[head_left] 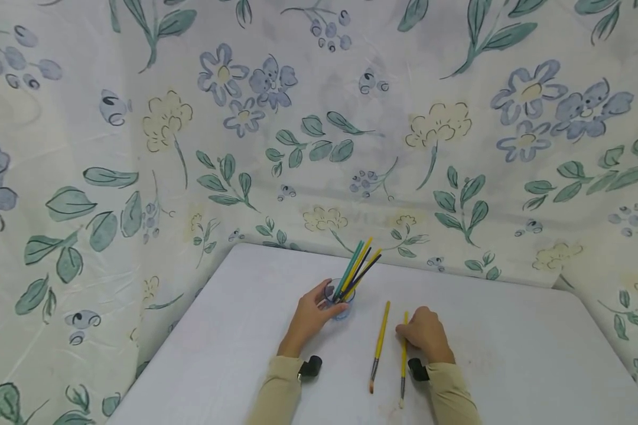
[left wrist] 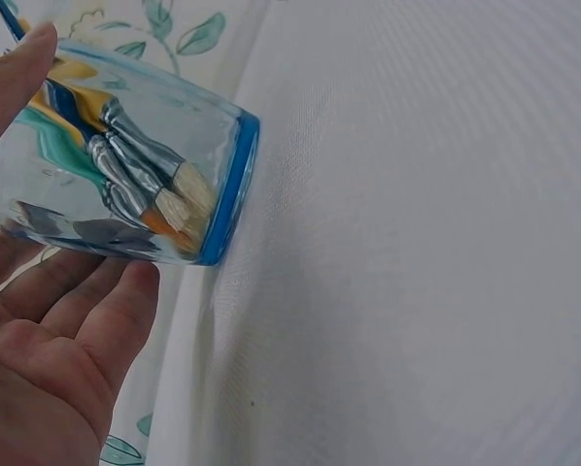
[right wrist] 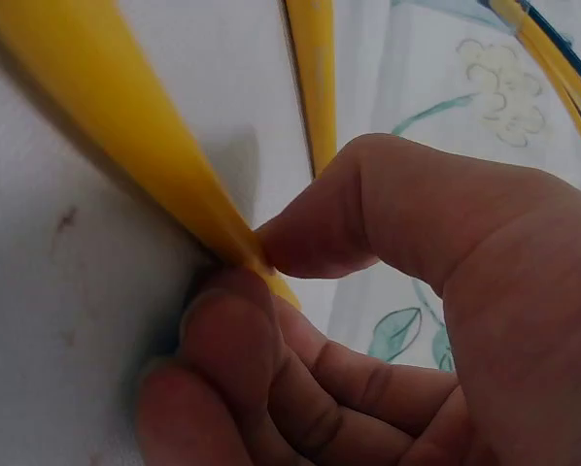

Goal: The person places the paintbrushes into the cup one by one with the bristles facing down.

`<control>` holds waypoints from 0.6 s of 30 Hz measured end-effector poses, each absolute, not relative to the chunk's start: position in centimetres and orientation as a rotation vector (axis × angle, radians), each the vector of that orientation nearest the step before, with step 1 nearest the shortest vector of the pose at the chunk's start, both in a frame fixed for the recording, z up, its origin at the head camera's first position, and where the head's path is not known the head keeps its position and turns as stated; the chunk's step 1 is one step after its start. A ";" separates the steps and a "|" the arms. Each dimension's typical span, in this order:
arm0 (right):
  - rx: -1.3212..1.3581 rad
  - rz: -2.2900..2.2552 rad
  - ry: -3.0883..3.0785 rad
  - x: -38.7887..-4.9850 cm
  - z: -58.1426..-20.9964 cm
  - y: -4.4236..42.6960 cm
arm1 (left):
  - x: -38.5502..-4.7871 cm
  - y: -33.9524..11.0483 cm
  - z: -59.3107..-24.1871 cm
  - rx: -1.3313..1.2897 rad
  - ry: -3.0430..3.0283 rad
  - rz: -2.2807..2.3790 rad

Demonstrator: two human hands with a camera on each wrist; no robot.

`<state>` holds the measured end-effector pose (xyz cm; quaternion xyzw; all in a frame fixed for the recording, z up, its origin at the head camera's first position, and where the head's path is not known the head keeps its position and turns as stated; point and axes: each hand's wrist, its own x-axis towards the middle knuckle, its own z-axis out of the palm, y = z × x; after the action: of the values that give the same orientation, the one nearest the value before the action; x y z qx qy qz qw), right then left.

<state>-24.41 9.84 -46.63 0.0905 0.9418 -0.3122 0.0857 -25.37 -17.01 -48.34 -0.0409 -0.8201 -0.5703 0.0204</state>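
Observation:
My left hand (head_left: 312, 316) grips a clear glass (left wrist: 77, 209) with a blue base, thumb on one side and fingers on the other. Several paintbrushes (head_left: 353, 268) with yellow, green and dark blue handles lean in it, bristles down. On the table, my right hand (head_left: 427, 332) pinches the yellow handle of a paintbrush (right wrist: 164, 121) between thumb and fingers; its bristles point toward me. Between the two hands lies another yellow paintbrush (head_left: 381, 339), untouched, bristles also toward me.
A white table (head_left: 516, 348) spreads under both hands. Floral cloth (head_left: 319, 177) hangs behind it and at the sides. Faint stains mark the tabletop near the right hand. Each wrist wears a small black camera (head_left: 312, 366).

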 end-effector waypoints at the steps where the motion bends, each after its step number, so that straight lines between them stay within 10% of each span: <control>1: 0.273 -0.903 2.816 -24.4 -46.6 9.7 | -25.4 -17.0 -48.3 -0.126 -2.546 -1.766; 18: 0.247 -1.477 2.541 -25.1 -45.6 12.7 | -25.3 -17.1 -48.0 -0.139 -2.526 -1.792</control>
<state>-25.13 12.71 -45.62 0.0834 0.8575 -0.4984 0.0962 -25.32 -17.07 -48.04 -0.0448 -0.8147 -0.5778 0.0208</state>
